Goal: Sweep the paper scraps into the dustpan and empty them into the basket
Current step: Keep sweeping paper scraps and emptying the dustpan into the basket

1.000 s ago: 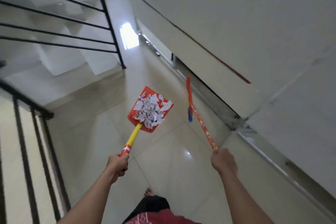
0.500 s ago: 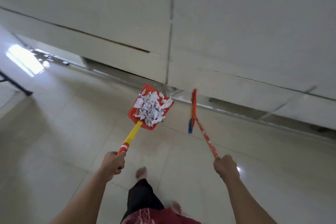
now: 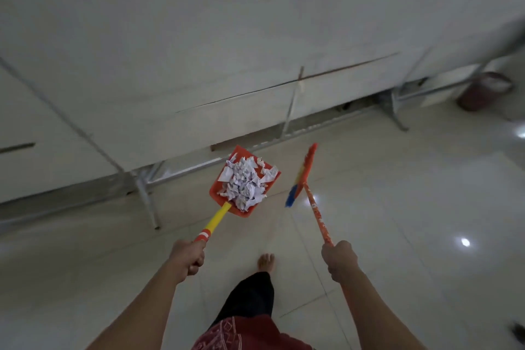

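My left hand grips the yellow handle of a red dustpan, held level above the floor. A heap of white paper scraps fills the pan. My right hand grips the orange patterned handle of a small broom, whose red head and blue bristles hang just right of the pan. A dark reddish basket with something pale inside stands on the floor at the far right, by the wall.
A grey wall runs across the top, with a metal frame and legs along its base. The floor is glossy pale tile. My bare foot and dark trouser leg are below, between my arms.
My view has swung to the right: the stairs and railing are gone and the basket has come into sight. Both hands keep their hold on dustpan and broom.
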{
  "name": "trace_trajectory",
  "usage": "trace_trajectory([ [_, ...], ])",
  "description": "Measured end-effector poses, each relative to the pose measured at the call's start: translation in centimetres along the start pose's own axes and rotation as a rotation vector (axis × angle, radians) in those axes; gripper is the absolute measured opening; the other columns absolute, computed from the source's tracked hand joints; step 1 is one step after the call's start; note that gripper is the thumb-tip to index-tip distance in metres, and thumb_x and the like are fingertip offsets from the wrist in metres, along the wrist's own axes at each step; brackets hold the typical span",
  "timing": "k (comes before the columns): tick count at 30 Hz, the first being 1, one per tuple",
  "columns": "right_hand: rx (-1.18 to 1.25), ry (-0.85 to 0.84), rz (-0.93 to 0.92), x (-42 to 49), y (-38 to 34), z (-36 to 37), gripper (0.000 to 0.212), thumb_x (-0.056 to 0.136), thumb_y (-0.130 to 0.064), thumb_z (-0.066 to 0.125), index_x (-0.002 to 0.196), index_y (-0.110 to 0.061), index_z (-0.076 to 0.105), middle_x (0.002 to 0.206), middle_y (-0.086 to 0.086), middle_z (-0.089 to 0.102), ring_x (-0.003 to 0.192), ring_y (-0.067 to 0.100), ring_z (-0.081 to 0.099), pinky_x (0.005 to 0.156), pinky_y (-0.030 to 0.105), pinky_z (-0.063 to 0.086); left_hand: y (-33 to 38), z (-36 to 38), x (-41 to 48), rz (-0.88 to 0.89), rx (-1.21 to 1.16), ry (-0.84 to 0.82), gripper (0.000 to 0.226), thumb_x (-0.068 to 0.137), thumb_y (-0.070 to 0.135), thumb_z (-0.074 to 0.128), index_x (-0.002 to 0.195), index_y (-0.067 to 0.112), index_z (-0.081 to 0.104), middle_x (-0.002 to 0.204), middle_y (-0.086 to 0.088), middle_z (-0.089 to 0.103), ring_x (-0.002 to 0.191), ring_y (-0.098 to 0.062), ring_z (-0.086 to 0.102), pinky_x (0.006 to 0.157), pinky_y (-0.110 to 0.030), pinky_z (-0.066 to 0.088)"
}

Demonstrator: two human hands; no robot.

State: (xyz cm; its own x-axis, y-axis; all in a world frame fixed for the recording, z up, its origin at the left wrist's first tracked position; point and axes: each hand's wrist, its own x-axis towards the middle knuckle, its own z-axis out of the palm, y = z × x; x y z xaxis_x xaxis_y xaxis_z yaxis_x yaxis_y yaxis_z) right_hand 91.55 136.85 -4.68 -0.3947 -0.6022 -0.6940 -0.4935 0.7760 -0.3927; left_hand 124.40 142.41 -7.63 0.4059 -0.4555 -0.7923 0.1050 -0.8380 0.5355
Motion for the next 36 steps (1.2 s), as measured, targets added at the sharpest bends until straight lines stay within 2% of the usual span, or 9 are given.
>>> trace_trajectory([
  [4,0.09,0.066,0.101,3.7,-0.6,-3.7,0.021,0.095,-0.018,0.046,0.104,0.0,0.05,0.084,0.014,0.058,0.059,0.023,0.056,0.042,0.023,0.041,6.1,6.3,2.2,0.026,0.099,-0.111,0.032,0.09,0.034,0.066,0.077,0.008,0.052,0.055,-0.006,0.044,0.042,-0.014,0.028,0.04,-0.014,0.017],
  [14,0.269,0.148,0.28,11.6,-2.6,-11.8,0.015,0.099,-0.018,0.045,0.104,-0.004,0.045,0.087,0.013,0.052,0.061,0.018,0.048,0.042,0.024,0.038,19.8,21.5,6.0,0.102,0.325,-0.306,0.029,0.092,0.029,0.065,0.076,0.009,0.053,0.057,-0.008,0.047,0.041,-0.014,0.031,0.04,-0.012,0.019],
  [25,0.462,0.257,0.322,21.6,-3.7,-22.9,0.013,0.092,-0.012,0.043,0.101,-0.003,0.046,0.084,0.012,0.051,0.059,0.022,0.049,0.043,0.023,0.037,31.3,40.0,5.7,0.187,0.465,-0.395,0.021,0.092,0.026,0.064,0.088,0.005,0.059,0.061,-0.008,0.048,0.039,-0.011,0.034,0.038,-0.011,0.021],
  [36,0.529,0.261,0.347,34.6,-3.3,-40.2,0.015,0.093,-0.012,0.045,0.106,-0.003,0.048,0.088,0.012,0.05,0.062,0.02,0.047,0.044,0.025,0.036,40.6,60.5,3.1,0.171,0.453,-0.474,0.017,0.092,0.022,0.064,0.099,0.007,0.058,0.06,-0.006,0.045,0.034,-0.007,0.035,0.036,-0.01,0.021],
])
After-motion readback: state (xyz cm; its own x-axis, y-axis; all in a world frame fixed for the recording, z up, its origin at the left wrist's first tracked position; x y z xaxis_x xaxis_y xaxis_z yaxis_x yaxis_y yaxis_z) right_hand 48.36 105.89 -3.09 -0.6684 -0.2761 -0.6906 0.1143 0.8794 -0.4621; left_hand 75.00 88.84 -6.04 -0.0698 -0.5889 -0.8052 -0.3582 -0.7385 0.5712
